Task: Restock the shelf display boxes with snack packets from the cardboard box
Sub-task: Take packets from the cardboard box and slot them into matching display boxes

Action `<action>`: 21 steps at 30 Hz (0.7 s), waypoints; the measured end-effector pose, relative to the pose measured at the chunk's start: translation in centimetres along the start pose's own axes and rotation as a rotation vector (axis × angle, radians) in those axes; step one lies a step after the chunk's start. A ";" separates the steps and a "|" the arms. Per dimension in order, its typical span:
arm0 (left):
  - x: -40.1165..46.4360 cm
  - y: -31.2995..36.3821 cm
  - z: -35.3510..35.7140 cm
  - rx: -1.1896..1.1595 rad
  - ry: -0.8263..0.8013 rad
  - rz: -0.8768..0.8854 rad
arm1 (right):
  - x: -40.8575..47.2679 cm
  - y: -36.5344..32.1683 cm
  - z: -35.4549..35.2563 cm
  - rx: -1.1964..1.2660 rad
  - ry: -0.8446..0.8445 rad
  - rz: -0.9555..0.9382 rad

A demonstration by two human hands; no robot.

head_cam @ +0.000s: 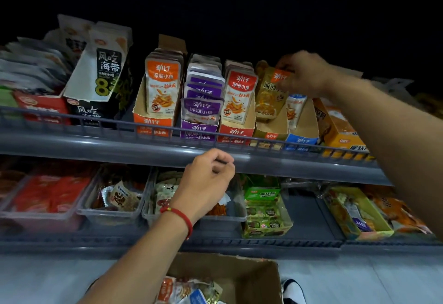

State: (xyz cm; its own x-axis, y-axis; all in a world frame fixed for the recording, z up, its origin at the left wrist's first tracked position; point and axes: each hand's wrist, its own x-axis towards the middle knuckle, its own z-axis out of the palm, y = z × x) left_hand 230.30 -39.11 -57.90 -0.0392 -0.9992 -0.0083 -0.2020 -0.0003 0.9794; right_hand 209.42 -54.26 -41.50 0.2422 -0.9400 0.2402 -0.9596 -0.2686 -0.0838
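The right hand pinches a yellow snack packet standing in the yellow display box on the upper shelf. Below that shelf, the left hand hovers, fingers loosely curled, holding nothing. The cardboard box sits lowest, packets inside.

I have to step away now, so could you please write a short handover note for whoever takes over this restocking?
Right hand: its grip is on a yellow packet at the yellow display box on the upper shelf.
Left hand: fingers loosely curled, holding nothing, in front of the shelf edge.
Cardboard box is below, with packets still inside.
Done: orange, purple and red display boxes look well filled.
Left: seat the yellow packet; the blue display box shows only one packet.
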 end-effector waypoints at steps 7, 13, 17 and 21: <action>-0.3 -0.1 0.4 0.016 -0.013 -0.014 | 0.7 -0.2 3.3 -0.059 0.057 0.026; -0.6 -0.1 0.8 0.035 -0.009 -0.001 | 1.3 0.1 4.1 -0.139 0.197 0.050; -0.6 -0.1 0.4 0.055 -0.012 0.002 | 0.9 0.5 4.2 -0.156 0.263 0.003; -0.8 -0.3 0.2 0.112 -0.028 -0.012 | -1.4 0.6 3.6 -0.127 0.383 -0.073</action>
State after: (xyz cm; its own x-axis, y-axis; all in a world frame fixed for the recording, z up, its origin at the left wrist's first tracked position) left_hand 230.17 -38.31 -58.23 -0.0629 -0.9977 -0.0273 -0.3107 -0.0064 0.9505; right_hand 209.07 -53.89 -45.36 0.2625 -0.7665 0.5861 -0.9577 -0.2810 0.0614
